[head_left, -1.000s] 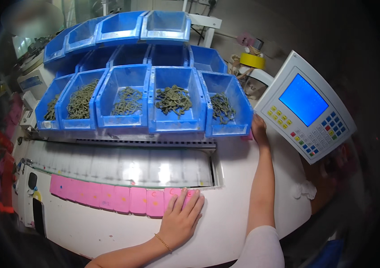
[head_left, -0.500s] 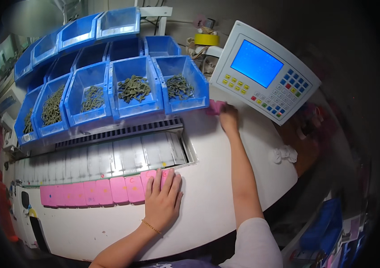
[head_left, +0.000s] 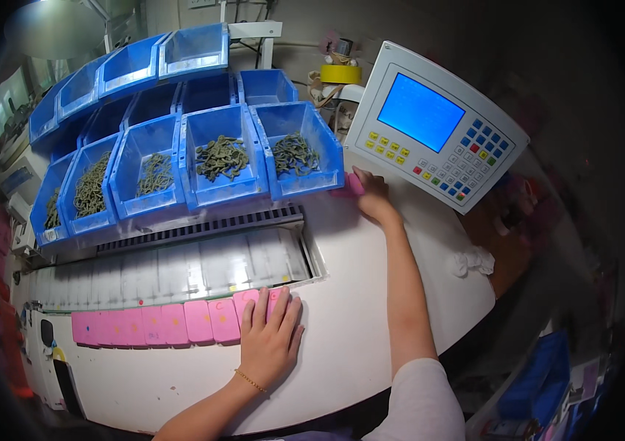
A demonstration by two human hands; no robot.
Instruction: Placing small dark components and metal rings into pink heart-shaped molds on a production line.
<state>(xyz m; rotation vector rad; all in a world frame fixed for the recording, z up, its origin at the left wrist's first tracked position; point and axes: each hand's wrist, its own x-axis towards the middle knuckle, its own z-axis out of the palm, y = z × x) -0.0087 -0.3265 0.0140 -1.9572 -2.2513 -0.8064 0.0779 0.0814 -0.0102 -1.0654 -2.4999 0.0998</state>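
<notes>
A row of pink rectangular pads (head_left: 147, 327) lies along the front edge of a glass-topped strip, some bearing handwritten marks. My left hand (head_left: 270, 338) rests palm down over the right end of this row, fingers stretched out and slightly apart on the last pads. Beside the lower right corner of the blue bins, my right hand (head_left: 373, 197) is closed around the edge of another pink pad (head_left: 352, 185). Part of that pad is hidden by my fingers and the bin, so I cannot tell if it is one or a stack.
Tiered blue bins (head_left: 151, 198) stand at the back left, several holding dark greenish chain-like pieces (head_left: 222, 158). A keypad console with a lit blue screen (head_left: 421, 112) leans at the back right. Crumpled white tissue (head_left: 472, 260) lies near the right edge of the white table (head_left: 356, 323).
My right hand has shifted slightly left, with its fingers now further over the pink pad. The left hand stays on the row. The whole view has dropped a little.
</notes>
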